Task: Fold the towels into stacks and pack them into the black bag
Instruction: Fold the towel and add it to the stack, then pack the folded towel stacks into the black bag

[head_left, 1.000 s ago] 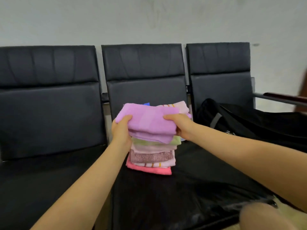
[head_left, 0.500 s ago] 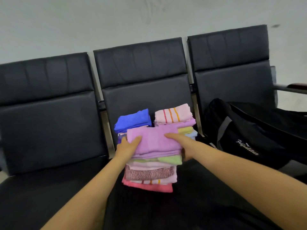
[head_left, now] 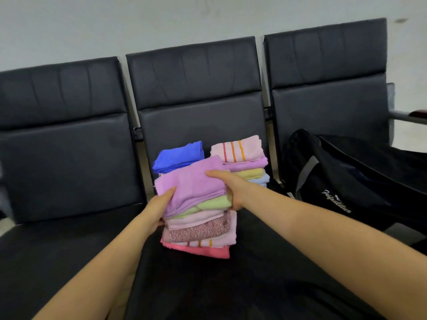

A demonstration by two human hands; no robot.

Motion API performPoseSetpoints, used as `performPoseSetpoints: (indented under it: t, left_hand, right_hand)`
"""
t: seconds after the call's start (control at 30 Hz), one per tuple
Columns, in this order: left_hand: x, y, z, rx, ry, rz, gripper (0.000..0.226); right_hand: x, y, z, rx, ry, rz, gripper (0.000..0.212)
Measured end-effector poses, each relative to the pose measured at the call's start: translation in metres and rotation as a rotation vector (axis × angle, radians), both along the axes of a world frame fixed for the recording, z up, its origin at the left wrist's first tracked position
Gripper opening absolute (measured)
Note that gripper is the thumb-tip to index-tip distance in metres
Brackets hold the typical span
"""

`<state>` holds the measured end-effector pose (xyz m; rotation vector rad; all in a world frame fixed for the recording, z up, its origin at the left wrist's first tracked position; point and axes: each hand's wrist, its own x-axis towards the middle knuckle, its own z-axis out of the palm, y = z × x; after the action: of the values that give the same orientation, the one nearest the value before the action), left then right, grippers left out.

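1. Both hands clamp the near towel stack [head_left: 198,218] from opposite sides: left hand [head_left: 159,207] on its left edge, thumb lying up on the top purple towel [head_left: 191,183]; right hand [head_left: 231,190] on the right edge, thumb over the purple towel, fingers curled round the side by the light-green layer [head_left: 215,202].
2. Under the grip, top to bottom: purple, light green, pale pink, speckled mauve, striped pink, coral-pink towel [head_left: 196,250] at the base, resting on the middle seat [head_left: 208,285].
3. Upper layers skew left vs. lower ones; stack isn't square.
4. Just behind the grip, left: folded blue towel [head_left: 179,155] topping a 2nd stack, rest of it hidden.
5. Behind the grip, right: 3rd stack [head_left: 245,162], pink towel w/ red & orange stripes on top, then purple, yellow-green, light blue; touches the seat back [head_left: 198,88].
6. Right of the grip, well apart: black bag [head_left: 346,181] on the right-hand seat, white script logo on its side; can't tell if open.
7. Left of the grip: another black seat [head_left: 57,250]. Pale wall [head_left: 161,19] behind the row.
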<state>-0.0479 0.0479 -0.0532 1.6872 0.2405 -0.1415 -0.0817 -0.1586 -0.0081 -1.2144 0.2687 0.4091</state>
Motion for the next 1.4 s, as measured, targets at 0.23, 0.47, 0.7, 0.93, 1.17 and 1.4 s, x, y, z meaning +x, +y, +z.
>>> performPoseSetpoints:
  t: [0.23,0.47,0.7,0.93,1.17,1.4]
  left_hand:
    - [0.002,0.005,-0.002,-0.028,0.033,0.0,0.052]
    - [0.008,0.015,-0.009,-0.075,0.047,0.01,0.048]
    - [0.01,0.028,-0.022,-0.129,0.021,-0.003,0.052]
    - [-0.004,0.032,-0.006,-0.125,-0.054,-0.098,0.053]
    - [-0.028,0.023,0.037,-0.328,-0.182,-0.089,0.054]
    - [-0.04,-0.057,0.064,-0.675,0.026,-0.29,0.073]
  right_hand:
    - [-0.002,0.019,0.006,-0.086,-0.125,0.017,0.044]
    - [0.0,0.035,0.018,-0.28,-0.146,0.014,0.046]
    - [0.015,0.053,0.008,-0.311,-0.206,-0.049,0.074]
    - [-0.008,0.044,0.009,-0.132,-0.136,-0.106,0.013]
    - [-0.023,0.022,0.07,-0.085,-0.341,-0.121,0.012]
    - [-0.063,-0.044,0.108,0.033,-0.368,-0.217,0.042]
